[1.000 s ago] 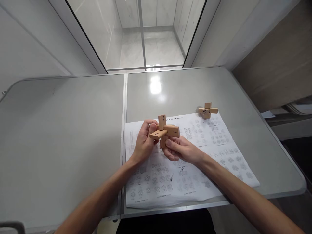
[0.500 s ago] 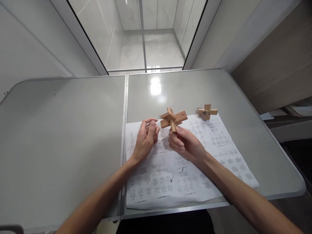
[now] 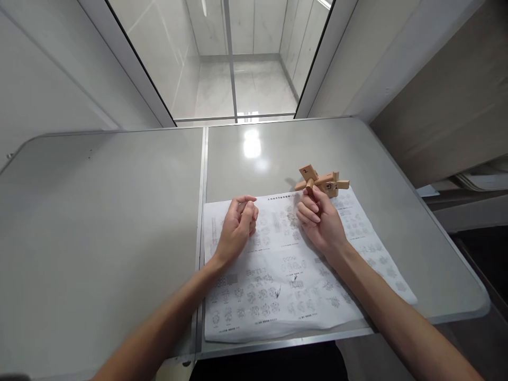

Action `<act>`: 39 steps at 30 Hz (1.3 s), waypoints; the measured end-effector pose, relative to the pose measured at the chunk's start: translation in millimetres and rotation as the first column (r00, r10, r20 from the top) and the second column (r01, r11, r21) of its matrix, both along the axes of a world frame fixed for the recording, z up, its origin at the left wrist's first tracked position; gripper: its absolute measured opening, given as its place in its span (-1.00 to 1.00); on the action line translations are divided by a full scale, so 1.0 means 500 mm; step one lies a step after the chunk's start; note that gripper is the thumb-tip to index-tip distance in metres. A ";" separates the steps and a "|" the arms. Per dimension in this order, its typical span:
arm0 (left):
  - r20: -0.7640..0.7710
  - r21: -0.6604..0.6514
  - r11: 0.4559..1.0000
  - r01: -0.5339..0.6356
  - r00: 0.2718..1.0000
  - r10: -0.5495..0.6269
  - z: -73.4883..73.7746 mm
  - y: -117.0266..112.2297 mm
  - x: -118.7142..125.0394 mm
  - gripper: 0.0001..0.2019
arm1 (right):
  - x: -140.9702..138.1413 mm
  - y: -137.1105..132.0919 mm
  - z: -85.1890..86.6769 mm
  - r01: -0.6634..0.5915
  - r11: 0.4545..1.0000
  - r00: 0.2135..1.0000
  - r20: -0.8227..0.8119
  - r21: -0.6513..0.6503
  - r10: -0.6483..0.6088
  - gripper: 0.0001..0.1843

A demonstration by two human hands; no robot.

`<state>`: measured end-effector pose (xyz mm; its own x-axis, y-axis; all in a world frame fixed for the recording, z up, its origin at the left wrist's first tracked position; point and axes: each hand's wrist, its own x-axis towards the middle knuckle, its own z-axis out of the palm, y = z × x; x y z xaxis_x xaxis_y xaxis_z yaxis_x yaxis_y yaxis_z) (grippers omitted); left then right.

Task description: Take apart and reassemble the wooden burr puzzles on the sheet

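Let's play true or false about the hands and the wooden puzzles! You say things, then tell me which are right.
1. The right hand holds a wooden puzzle in its fingertips. True.
2. The left hand holds a puzzle as well. False: it is curled, with nothing showing in it.
3. A printed paper sheet lies under both hands. True.
4. The second wooden puzzle sits on the left half of the table. False: it sits on the right half, at the sheet's far corner, close to the held one.
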<state>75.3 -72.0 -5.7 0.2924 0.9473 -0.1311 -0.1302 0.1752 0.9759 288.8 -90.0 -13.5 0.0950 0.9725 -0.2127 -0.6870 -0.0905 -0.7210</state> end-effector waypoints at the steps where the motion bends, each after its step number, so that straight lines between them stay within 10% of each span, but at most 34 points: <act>1: -0.002 0.000 1.000 0.003 1.000 -0.003 0.000 0.000 0.000 -0.78 | 0.003 0.001 -0.002 0.001 1.000 1.000 -0.020 0.001 -0.001 -0.74; 22: -0.053 0.025 0.999 0.043 0.998 -0.041 -0.014 0.000 -0.003 -0.76 | -0.008 0.007 -0.005 -0.024 0.999 0.995 -0.103 -0.048 0.019 -0.65; 30: -0.185 0.088 0.992 0.096 0.980 -0.078 -0.005 -0.005 -0.002 -0.75 | -0.044 -0.014 0.010 -0.144 0.988 0.968 0.201 -0.049 0.150 -0.61; 39: -0.321 0.170 0.970 0.174 0.941 -0.112 -0.009 -0.004 -0.001 -0.79 | -0.074 -0.031 -0.011 -0.331 0.944 0.757 0.602 0.015 0.256 -0.63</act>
<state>74.8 -74.0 -10.1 0.4012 0.9144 -0.0548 0.1930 -0.0259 0.9809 252.1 -105.5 -18.8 -0.1298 0.9867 -0.0980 -0.0831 -0.1093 -0.9905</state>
